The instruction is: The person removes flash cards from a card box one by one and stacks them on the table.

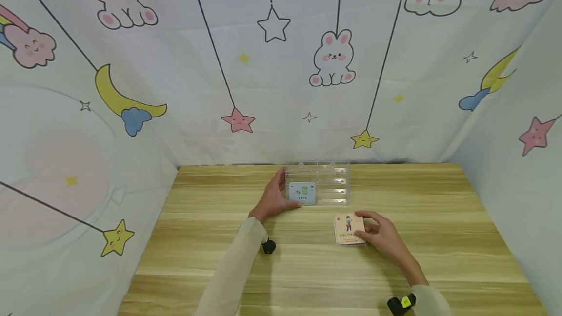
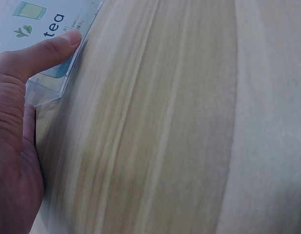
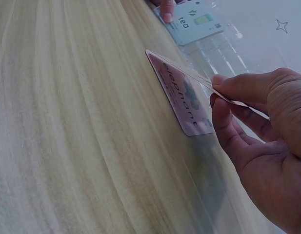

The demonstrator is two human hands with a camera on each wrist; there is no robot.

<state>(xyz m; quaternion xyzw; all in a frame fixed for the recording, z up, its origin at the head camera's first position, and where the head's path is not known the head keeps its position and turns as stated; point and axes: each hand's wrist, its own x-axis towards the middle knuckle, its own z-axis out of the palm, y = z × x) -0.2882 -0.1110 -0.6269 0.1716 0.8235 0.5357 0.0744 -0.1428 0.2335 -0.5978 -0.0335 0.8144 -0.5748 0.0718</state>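
Note:
My left hand (image 1: 273, 198) grips the left end of a clear plastic card rack (image 1: 333, 187) near the back of the table. Its thumb lies along the lower front edge, by a blue card (image 1: 306, 192) marked "tea" in the rack's lower left. To the right and nearer me, my right hand (image 1: 383, 239) pinches a small stack of cards (image 1: 345, 227) by its right edge, thumb on top. The top card is cream, with a standing figure and words beginning "play the". A pink face reading "elephant" (image 3: 175, 92) shows under the held cards in the right wrist view.
A wood-grain table (image 1: 298, 272) runs up to a white cloth backdrop (image 1: 281, 82) printed with stars, moons and rabbits. The rack stands close to that backdrop. Cloth sides rise left and right. Dark devices (image 1: 269, 246) are strapped to both wrists.

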